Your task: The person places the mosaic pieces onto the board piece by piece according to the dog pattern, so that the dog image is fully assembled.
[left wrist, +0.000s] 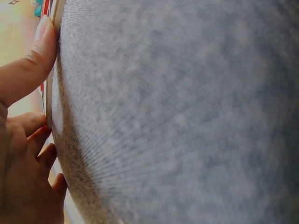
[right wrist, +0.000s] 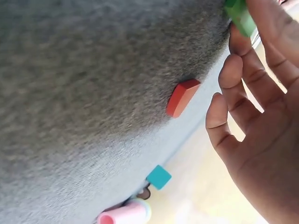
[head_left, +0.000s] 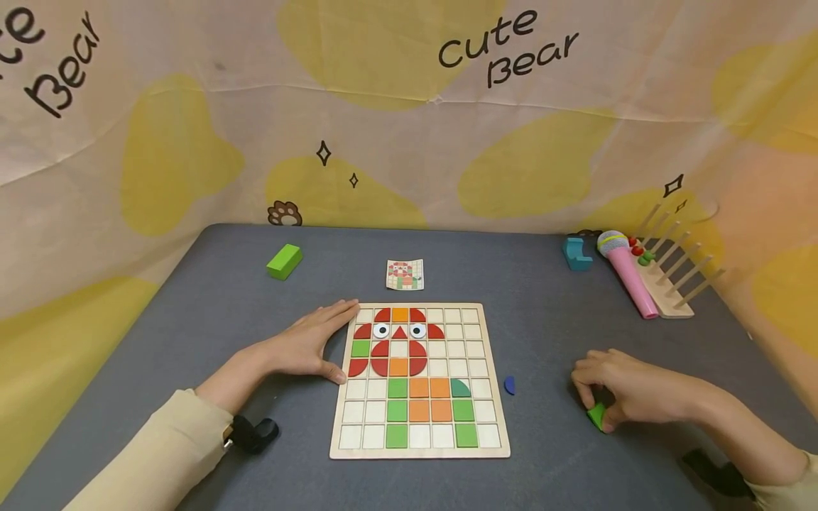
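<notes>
My left hand (head_left: 303,346) rests along the left edge of a square wooden board (head_left: 418,454), fingertips at its upper corner and thumb lower down. In the left wrist view the thumb and fingers lie right against the board's thin edge. Red, orange, green and white-eyed tiles fill part of the board's grid, with one teal quarter-circle tile (head_left: 459,388). To the right of the board, my right hand (head_left: 633,390) pinches a small green block (head_left: 597,417) between thumb and fingers, close over the table. A red block (right wrist: 182,98) lies near that hand in the right wrist view.
A blue half-round piece (head_left: 509,385) lies beside the board's right edge. Behind the board is a small pattern card (head_left: 405,275), with a green block (head_left: 285,262) to its left. At back right are a teal block (head_left: 577,255), a pink toy microphone (head_left: 629,277) and a pegged wooden stand (head_left: 674,301).
</notes>
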Demonstrator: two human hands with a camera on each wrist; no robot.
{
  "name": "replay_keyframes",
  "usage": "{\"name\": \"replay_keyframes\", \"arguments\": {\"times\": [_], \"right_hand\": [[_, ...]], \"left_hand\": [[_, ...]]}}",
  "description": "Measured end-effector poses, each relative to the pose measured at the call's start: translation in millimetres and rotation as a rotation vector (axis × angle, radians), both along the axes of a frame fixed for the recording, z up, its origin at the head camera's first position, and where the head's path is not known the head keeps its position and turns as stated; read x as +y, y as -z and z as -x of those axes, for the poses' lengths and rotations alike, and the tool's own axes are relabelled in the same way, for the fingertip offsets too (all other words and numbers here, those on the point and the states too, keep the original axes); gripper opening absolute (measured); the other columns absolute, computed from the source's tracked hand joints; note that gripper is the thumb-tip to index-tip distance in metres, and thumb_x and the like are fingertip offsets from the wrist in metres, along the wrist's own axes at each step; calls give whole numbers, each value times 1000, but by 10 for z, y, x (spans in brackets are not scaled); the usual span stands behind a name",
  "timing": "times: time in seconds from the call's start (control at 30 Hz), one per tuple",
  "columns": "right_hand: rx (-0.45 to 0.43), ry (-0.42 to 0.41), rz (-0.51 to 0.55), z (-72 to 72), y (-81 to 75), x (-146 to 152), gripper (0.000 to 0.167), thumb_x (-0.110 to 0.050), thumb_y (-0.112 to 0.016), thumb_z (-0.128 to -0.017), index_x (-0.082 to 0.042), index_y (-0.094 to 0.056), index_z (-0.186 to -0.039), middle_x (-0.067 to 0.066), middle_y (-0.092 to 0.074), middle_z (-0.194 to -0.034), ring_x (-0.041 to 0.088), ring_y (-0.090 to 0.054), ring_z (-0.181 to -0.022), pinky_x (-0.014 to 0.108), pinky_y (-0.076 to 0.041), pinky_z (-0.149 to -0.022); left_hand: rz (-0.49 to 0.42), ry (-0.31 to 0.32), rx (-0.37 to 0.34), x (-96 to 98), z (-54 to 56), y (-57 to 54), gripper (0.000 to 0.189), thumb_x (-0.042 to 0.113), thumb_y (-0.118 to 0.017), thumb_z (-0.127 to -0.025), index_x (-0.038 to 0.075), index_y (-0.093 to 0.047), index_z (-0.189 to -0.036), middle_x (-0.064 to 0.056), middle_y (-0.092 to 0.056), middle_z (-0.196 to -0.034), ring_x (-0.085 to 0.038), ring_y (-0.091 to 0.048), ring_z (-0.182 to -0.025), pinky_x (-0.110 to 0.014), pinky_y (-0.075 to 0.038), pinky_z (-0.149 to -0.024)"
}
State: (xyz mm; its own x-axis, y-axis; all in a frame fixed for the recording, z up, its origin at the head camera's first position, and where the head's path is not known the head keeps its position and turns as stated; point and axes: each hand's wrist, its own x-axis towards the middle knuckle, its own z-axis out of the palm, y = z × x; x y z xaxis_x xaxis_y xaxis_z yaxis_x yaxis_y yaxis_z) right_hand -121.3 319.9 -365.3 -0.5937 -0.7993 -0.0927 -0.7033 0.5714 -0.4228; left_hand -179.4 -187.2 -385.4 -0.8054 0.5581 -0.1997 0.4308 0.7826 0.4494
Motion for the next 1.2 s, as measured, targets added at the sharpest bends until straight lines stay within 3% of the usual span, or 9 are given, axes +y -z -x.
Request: {"name": "replay_keyframes", "arguments": {"times": [0.23, 0.43, 0.63, 0.87, 1.2], "right_hand": [[-200, 30, 106, 123, -80, -162, 26, -27, -78, -81, -22, -53, -79, -15, -53, -69, -10, -46, -64, 14, -41, -54], [-265, 53, 138, 253, -121, -394, 21, -21, -76, -84, -23, -56, -83, -14, -52, -71, -7, -47, -64, 16, -45, -57], [-247, 88, 147, 389, -128, -653, 16, -21, -77, -85, -24, -62, -89, -12, -60, -77, -2, -54, -68, 19, -51, -62], [-196, 185, 170, 520, -113, -1008, 16, -19, -79, -83, -24, -65, -87, -12, -63, -75, 1, -56, -67, 20, -52, -63], [-134, 241, 242, 610, -111, -1451, 11, -8, -73, -87, -15, -75, -96, -4, -75, -87, 4, -61, -73, 18, -52, -66]], "left_hand": [[3, -2, 1, 1, 5, 5, 116, 48, -85, -68, 11, -23, -158, -8, -20, -167, -36, -17, -155, -62, -16, -124], [0, 1, 5, 4, 8, 3, 116, 48, -86, -67, 10, -23, -158, -9, -20, -167, -36, -17, -155, -61, -16, -124], [2, 0, 3, 7, 10, 1, 116, 48, -85, -67, 11, -23, -158, -8, -20, -167, -36, -17, -155, -61, -16, -124], [-1, 1, 4, 7, 12, -16, 117, 47, -86, -67, 11, -23, -158, -9, -20, -167, -37, -16, -155, -62, -16, -124], [-10, 12, 10, -1, 5, -6, 116, 48, -86, -67, 10, -24, -158, -10, -20, -167, -37, -17, -155, -61, -16, -124]]}}
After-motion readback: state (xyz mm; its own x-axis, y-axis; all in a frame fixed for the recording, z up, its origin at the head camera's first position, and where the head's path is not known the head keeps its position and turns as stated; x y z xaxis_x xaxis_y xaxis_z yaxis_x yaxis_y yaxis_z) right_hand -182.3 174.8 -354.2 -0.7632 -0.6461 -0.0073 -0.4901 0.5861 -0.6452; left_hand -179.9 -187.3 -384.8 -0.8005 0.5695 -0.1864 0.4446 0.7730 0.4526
